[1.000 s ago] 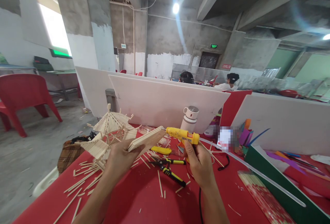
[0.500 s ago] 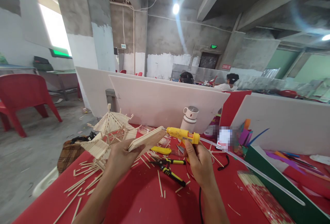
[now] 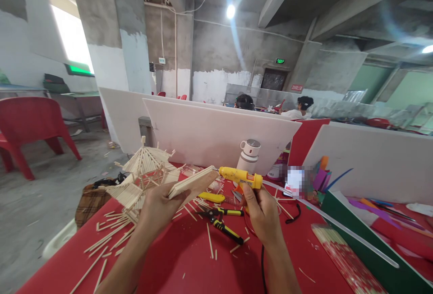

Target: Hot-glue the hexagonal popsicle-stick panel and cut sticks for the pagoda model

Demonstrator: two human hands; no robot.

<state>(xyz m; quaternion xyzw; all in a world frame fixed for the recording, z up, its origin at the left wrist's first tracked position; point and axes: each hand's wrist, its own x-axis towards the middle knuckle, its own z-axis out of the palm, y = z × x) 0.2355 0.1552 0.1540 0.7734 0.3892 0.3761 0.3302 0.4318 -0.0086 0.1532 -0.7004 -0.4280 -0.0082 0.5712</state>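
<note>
One flat piece of pale sticks (image 3: 193, 181), held in the left hand (image 3: 158, 201) above the table, its near end pinched between thumb and fingers that are parted only by its thickness; some of the fingers are hidden behind it. One yellow glue gun (image 3: 240, 178), gripped in the right hand (image 3: 262, 210), fingers closed around the handle, thumb laid against the rear of the body; the nozzle is presented to the far end of the piece, contact being too fine to confirm. One long clear glue stick (image 3: 352, 227), trailing from the back of the gun. One stick structure (image 3: 145, 163), roofed in tiers, standing beyond the left hand; much of it is judged to be built, though some framing is left bare. The held piece is kept apart from it, so its joining, if meant, is not yet done; whether fresh glue has been laid cannot be told. Several loose sticks (image 3: 209, 240), scattered across the red table (image 3: 189, 264). One pair of yellow-and-black cutters (image 3: 228, 231), laid down with handles spread. One packed bundle of sticks (image 3: 348, 258), placed at the right.
</note>
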